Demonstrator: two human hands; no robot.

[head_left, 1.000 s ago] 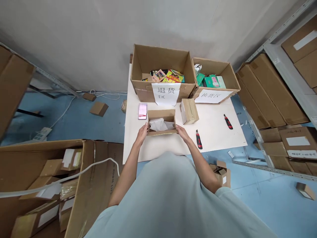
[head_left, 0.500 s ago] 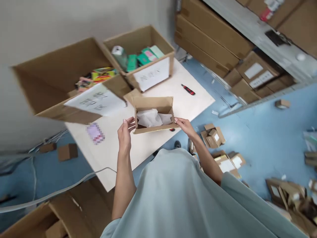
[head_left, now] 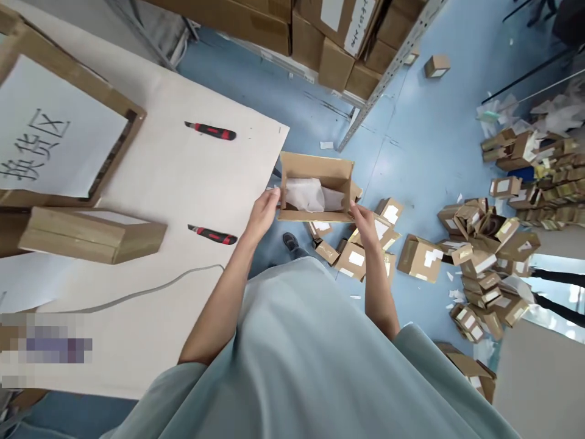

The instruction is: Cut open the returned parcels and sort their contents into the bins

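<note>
Between my two hands is a small open cardboard box [head_left: 317, 166], tilted toward me, with crumpled white paper [head_left: 305, 195] inside. My left hand [head_left: 265, 213] grips its left end, thumb near the rim. The right end is pinched by my right hand [head_left: 364, 223], its fingers partly hidden by the cardboard. The box is held in the air past the right edge of the white table [head_left: 150, 177], above the blue floor. On the tabletop left of my left hand lie two red-and-black utility knives, one farther off [head_left: 211, 130] and one closer [head_left: 212, 235].
A large carton [head_left: 114, 131] with a handwritten sheet and a smaller box [head_left: 91, 238] stand on the table's left, near a grey cable [head_left: 150, 291]. Several discarded boxes [head_left: 420, 257] litter the floor. A metal rack [head_left: 388, 79] with cartons stands ahead.
My body and view have turned right. Both hands have carried the small box from over the table to beyond its edge, above the floor. The paper stays inside.
</note>
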